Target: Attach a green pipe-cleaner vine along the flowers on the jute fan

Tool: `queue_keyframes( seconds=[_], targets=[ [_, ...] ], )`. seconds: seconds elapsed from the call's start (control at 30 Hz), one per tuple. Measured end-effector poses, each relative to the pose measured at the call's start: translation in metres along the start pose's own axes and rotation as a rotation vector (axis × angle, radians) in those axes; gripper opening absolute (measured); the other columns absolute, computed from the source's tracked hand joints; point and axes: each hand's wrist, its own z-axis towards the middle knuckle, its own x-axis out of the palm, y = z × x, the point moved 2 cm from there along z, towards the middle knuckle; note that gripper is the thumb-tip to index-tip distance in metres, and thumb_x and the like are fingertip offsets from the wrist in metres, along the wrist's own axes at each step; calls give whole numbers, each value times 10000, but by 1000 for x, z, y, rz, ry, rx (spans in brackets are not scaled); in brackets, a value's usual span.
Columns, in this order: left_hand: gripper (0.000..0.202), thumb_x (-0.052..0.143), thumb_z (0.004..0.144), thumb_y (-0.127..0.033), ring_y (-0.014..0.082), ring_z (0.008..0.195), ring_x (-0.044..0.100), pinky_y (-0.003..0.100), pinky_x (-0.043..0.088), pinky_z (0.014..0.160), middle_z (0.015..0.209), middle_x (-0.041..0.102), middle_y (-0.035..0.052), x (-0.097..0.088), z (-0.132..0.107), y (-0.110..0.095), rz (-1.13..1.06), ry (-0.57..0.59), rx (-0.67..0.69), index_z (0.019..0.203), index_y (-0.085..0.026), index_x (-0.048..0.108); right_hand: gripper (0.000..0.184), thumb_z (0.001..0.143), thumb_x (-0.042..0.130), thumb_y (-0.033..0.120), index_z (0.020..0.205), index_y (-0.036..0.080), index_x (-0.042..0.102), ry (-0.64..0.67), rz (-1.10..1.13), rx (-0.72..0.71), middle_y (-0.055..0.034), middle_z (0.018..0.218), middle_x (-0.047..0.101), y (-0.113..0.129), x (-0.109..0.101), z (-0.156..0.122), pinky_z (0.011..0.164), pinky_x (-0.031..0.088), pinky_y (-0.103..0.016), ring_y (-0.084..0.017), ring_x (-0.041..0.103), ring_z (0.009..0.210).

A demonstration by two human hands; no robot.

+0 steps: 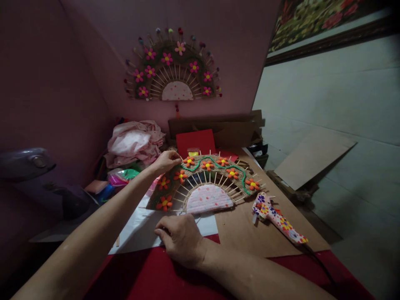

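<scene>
1. Brown board [240, 237], the landmark: its near edge meets the red cover [140, 271] and its right edge slants away from the person. Board surface shows in front of the fan's right half and on to the near edge, giving room for sliding that way. A white sheet [134, 231] adjoins its left side.
2. The fan [208, 191], a half-round woven piece with orange flowers and a green wavy line, lies over the board's left part and reaches past it above the white sheet. Its arc points to the wall, its straight side to the person; the long axis runs left to right, right end slightly farther off.
3. Left hand [168, 161], beyond the board's left side: fingers bent together at the fan's upper-left rim; whether they pinch or only touch, I cannot tell.
4. Right hand [184, 239], left of the board's near part: curled just before the fan's straight side; anything inside is hidden.
5. On the board, right of the fan, a flower-patterned gun-shaped tool [278, 221] blocks that side, its cord [318, 262] crossing the near edge.
6. Behind the board: red card [195, 141] and cardboard strips [218, 130]; farther left, pink cloth [134, 139].
</scene>
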Motion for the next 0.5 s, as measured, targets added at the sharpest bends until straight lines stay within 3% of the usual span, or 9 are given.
queue_keyframes(
  seconds=[0.5],
  targets=[
    [208, 662, 528, -306, 118, 547, 518, 228, 378, 507, 578, 610, -6, 3, 1, 10, -117, -29, -93, 651, -139, 661, 111, 844, 543, 248, 821, 199, 640, 12, -2, -6, -8, 773, 714, 0, 0, 0, 628, 413, -227, -147, 661, 725]
  ],
)
